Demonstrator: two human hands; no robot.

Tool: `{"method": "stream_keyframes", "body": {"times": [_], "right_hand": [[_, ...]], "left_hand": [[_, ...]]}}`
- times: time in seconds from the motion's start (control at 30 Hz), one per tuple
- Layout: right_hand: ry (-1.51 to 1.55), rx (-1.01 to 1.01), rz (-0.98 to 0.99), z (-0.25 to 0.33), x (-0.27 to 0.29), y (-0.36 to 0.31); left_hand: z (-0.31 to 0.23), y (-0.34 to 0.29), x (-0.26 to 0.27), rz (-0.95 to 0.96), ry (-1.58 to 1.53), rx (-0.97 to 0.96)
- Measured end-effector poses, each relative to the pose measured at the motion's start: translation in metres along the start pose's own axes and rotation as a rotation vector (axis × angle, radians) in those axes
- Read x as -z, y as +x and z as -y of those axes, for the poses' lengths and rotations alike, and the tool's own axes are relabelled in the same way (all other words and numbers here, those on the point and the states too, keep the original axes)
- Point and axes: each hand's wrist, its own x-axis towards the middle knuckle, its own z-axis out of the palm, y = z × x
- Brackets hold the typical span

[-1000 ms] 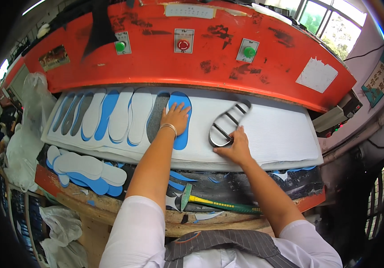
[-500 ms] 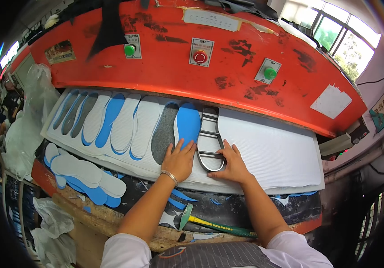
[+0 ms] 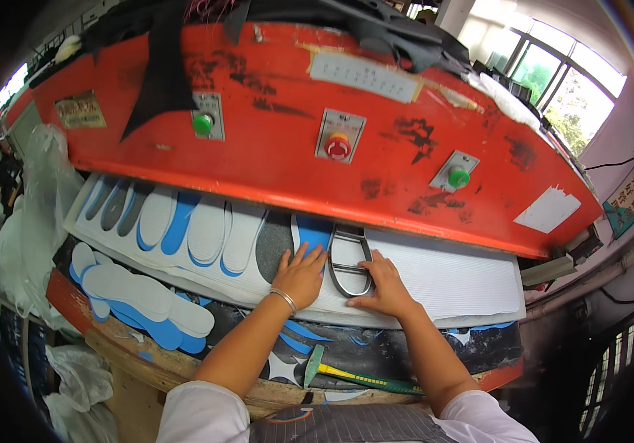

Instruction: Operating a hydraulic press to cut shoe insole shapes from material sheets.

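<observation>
A foot-shaped metal cutting die (image 3: 348, 267) with crossbars stands on a white ribbed sheet (image 3: 450, 280). My right hand (image 3: 389, 288) grips its right side near the rounded near end, with the thumb low and the fingers along the rim. Spread flat, my left hand (image 3: 299, 282) lies on the near part of a blue insole shape (image 3: 312, 232), fingertips close to the die's left edge. Beside that shape is a grey insole shape (image 3: 276, 247). Further left runs a row of white, blue and grey insole shapes. The die's far end is partly hidden under the red beam.
A red machine beam (image 3: 258, 170) overhangs the sheet's far side, bearing green buttons and a red button (image 3: 338, 146). Cut insoles (image 3: 136, 292) lie piled at the near left. A hammer (image 3: 361, 376) and blue scraps (image 3: 298, 341) lie near the front edge. Plastic bags (image 3: 47, 192) hang at left.
My viewpoint has shifted, so the red beam looks larger and covers more of the sheet's far side. Both hands stay beside the die, with little visible movement against the sheet.
</observation>
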Motion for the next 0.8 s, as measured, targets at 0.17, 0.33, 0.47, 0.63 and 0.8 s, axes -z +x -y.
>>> {"method": "stream_keyframes", "body": {"times": [0.17, 0.33, 0.47, 0.63, 0.8], "right_hand": [[0.330, -0.053, -0.554, 0.029, 0.084, 0.028], [0.625, -0.076, -0.921, 0.045, 0.171, 0.067], [0.273, -0.185, -0.946, 0.046, 0.188, 0.072], [0.483, -0.244, -0.792, 0.034, 0.148, 0.013], [0.415, -0.324, -0.002, 0.100, 0.087, -0.099]], "left_hand": [[0.053, 0.035, 0.104, -0.678, -0.424, 0.015], [0.067, 0.049, 0.225, -1.360, -0.063, -0.131], [0.074, 0.060, 0.264, -0.908, 0.018, 0.046], [0.038, 0.018, 0.214, -0.697, -0.300, 0.112], [-0.059, -0.099, 0.111, -0.031, -0.385, 0.112]]}}
